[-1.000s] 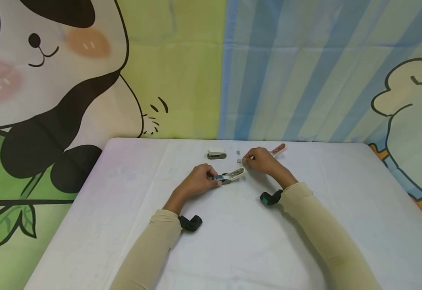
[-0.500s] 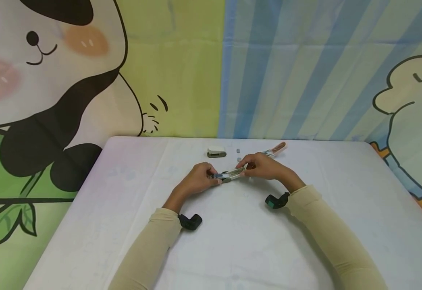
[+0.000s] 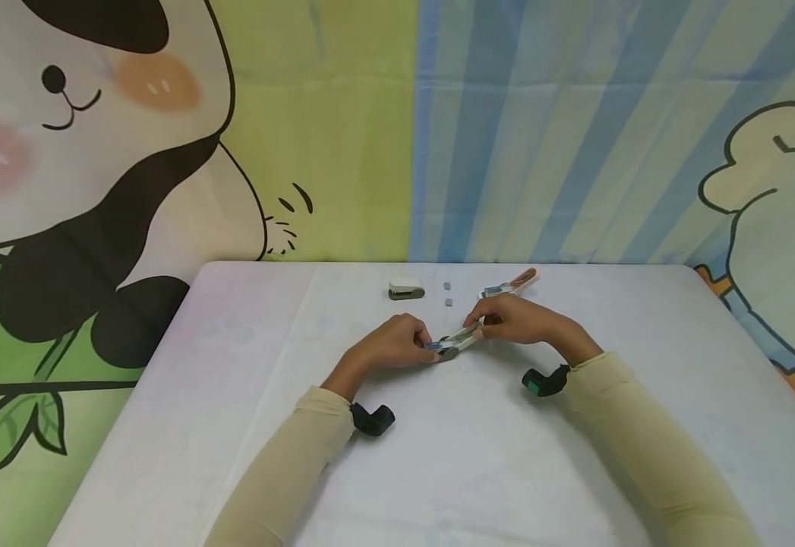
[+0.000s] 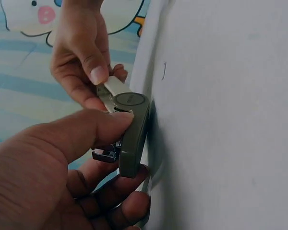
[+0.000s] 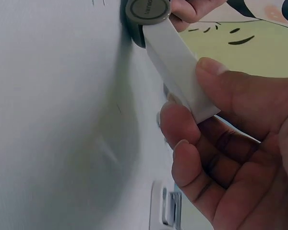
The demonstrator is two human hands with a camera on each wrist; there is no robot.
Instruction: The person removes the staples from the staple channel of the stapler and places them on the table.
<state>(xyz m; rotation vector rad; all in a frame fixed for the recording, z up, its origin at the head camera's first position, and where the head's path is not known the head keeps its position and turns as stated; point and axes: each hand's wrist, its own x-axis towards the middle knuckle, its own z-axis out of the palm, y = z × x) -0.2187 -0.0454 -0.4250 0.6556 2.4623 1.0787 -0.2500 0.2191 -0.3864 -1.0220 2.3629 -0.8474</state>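
Note:
A small stapler with a white cover and a grey-green base is swung wide apart between both hands. My left hand holds its base and metal magazine end, the thumb pressing near the pivot in the left wrist view. My right hand pinches the far end of the white cover between thumb and fingers. The cover's inside is mostly turned away in the right wrist view. Behind the hands lie two small grey staple blocks. A loose staple rests on the cloth.
A closed white-and-grey stapler stands at the back of the table. Right of it, behind my right hand, lies an opened pink stapler. A white cloth covers the table, and a printed curtain hangs along its back edge.
My right hand has moved from beside the nearer staple block to the stapler's white cover and now pinches it. Both hands and the stapler have shifted slightly right.

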